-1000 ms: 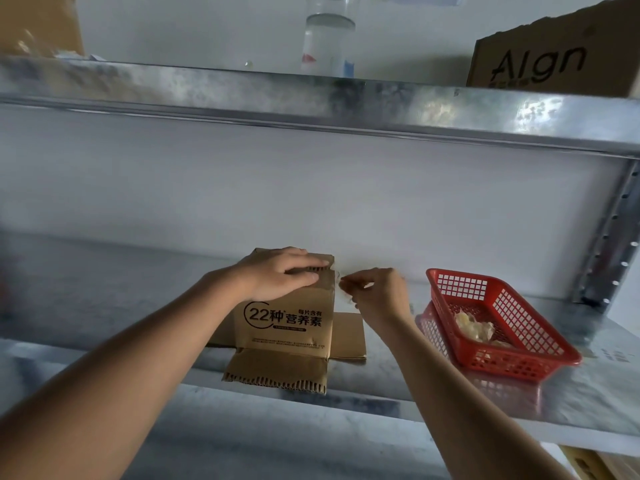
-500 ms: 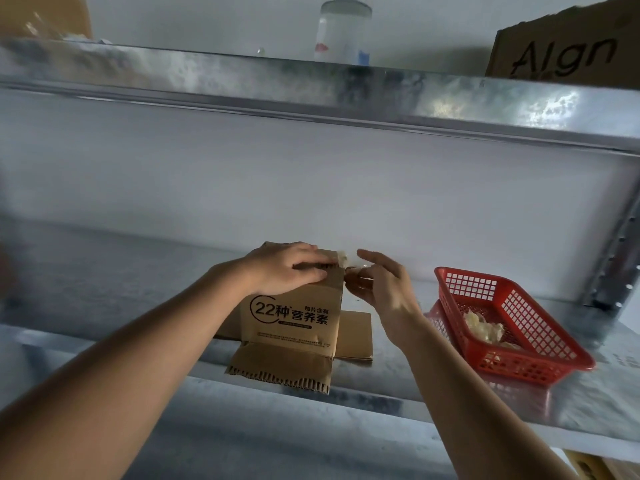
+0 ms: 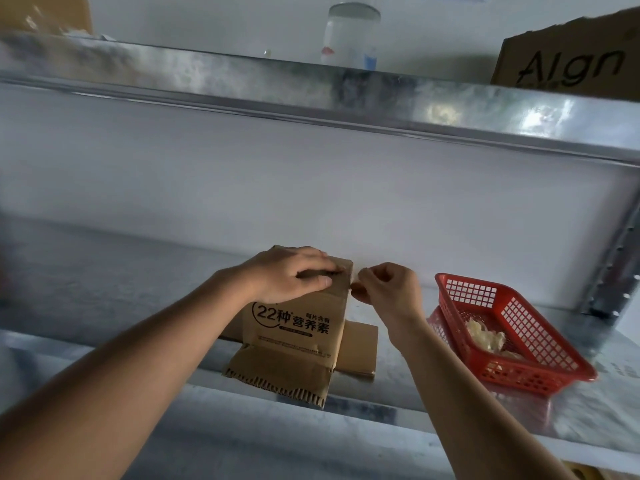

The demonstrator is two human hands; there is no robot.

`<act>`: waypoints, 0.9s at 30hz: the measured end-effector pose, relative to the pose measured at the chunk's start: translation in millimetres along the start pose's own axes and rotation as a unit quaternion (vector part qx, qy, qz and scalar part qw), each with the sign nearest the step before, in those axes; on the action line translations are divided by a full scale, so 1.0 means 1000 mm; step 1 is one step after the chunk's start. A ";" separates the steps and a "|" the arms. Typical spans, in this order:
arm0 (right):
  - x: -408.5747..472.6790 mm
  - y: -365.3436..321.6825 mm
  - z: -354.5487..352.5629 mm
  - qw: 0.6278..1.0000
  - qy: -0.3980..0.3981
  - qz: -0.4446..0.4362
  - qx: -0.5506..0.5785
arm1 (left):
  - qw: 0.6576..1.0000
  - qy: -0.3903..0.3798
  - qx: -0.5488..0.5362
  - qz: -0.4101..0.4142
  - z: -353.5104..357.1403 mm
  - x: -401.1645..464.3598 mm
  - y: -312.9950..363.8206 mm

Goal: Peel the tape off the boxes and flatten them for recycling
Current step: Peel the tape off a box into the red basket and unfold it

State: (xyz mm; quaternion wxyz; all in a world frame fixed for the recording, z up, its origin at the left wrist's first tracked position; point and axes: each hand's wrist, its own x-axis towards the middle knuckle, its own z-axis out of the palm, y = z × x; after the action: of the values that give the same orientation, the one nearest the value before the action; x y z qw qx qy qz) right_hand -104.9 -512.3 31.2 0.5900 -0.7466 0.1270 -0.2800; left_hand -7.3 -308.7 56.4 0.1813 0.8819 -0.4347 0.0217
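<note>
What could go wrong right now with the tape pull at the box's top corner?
The right hand pinches a thin tape end at the box corner; it may tear short. The box's bottom flap overhangs the shelf edge, so a hard tug might slide it off despite the left hand pressing down.

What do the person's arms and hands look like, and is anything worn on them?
Both forearms are bare as far as the picture shows: no sleeves reach into view. The left hand and right hand wear no gloves, and no rings, watch or bracelet can be seen. No markings show on either arm.
</note>
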 end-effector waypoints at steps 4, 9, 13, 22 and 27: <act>-0.004 0.008 -0.005 0.998 0.011 0.008 0.061 | 1.000 -0.002 -0.004 0.009 0.000 0.003 -0.003; -0.014 0.024 -0.006 0.994 -0.024 0.011 0.110 | 0.999 0.012 0.010 0.032 0.001 0.003 -0.005; -0.024 0.025 -0.005 0.994 -0.024 -0.007 0.107 | 0.999 0.019 0.017 0.035 0.003 0.003 -0.006; -0.039 0.028 -0.008 0.995 -0.057 -0.039 0.066 | 0.998 0.004 0.059 -0.010 -0.002 0.012 0.049; -0.042 0.037 -0.018 0.986 -0.126 -0.042 0.103 | 0.999 -0.030 -0.042 -0.018 0.000 0.008 0.042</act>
State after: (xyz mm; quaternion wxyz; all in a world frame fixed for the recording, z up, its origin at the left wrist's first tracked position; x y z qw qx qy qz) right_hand -144.0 -515.2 -12.3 0.6628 -0.7157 -0.0091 -0.2198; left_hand -34.7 -337.8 70.9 0.2055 0.8816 -0.4241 -0.0263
